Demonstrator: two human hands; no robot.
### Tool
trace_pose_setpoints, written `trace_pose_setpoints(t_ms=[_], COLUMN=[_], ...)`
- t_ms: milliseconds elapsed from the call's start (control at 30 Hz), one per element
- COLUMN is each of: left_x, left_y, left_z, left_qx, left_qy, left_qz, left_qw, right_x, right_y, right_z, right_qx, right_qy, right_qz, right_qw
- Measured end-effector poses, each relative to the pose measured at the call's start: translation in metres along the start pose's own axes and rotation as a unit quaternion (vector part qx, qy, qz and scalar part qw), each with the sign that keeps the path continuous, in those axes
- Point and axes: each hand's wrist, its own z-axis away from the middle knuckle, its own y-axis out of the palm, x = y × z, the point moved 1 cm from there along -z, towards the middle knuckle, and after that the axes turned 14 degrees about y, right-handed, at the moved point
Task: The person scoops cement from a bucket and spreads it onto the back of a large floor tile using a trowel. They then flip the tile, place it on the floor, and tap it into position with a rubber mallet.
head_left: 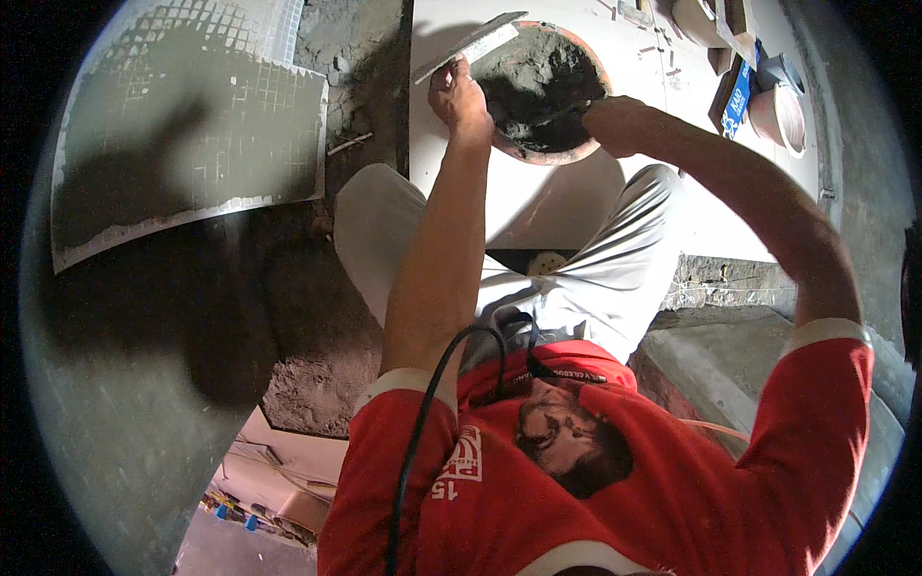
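Note:
My left hand [462, 99] is closed around a flat plastering trowel [473, 45]. Its long grey blade is tilted over the left rim of a round orange-brown basin [603, 69]. Wet grey mortar [538, 72] lies inside, heaped toward the far side and darker in the near part. At the basin's right rim, my right hand [618, 125] is closed, fingers down toward the mortar. Whatever it grips is mostly hidden by the hand and shadow; a thin dark shape seems to run from it into the mix.
The basin stands on a white board [711, 211] before my knees. A mosaic-tile sheet smeared with grey mortar [192, 134] is at the left. A blue box [738, 96] and a pale bucket [778, 120] sit at the far right. A black cable [415, 432] hangs along my left side.

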Motion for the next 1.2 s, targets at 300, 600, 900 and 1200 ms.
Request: trace_pose_setpoints(t_ms=[300, 600, 900, 1200], left_x=[-0.013, -0.042, -0.013, -0.016], left_y=[0.0, -0.012, -0.002, 0.001], left_z=[0.005, 0.022, 0.005, 0.016], left_qx=[-0.009, 0.056, 0.039, -0.042], left_qy=[-0.023, 0.106, 0.052, -0.011], left_qz=[-0.023, -0.123, -0.1, 0.01], left_qw=[0.999, 0.985, 0.993, 0.999], right_x=[0.019, -0.004, -0.02, 0.023], right_y=[-0.012, -0.007, -0.031, -0.038], right_z=[-0.01, -0.024, -0.008, -0.034], right_qx=[-0.076, -0.013, 0.039, 0.048], right_qy=[-0.057, 0.012, 0.023, 0.061], right_qz=[0.055, -0.006, 0.011, 0.182], right_qw=[0.994, 1.0, 0.999, 0.98])
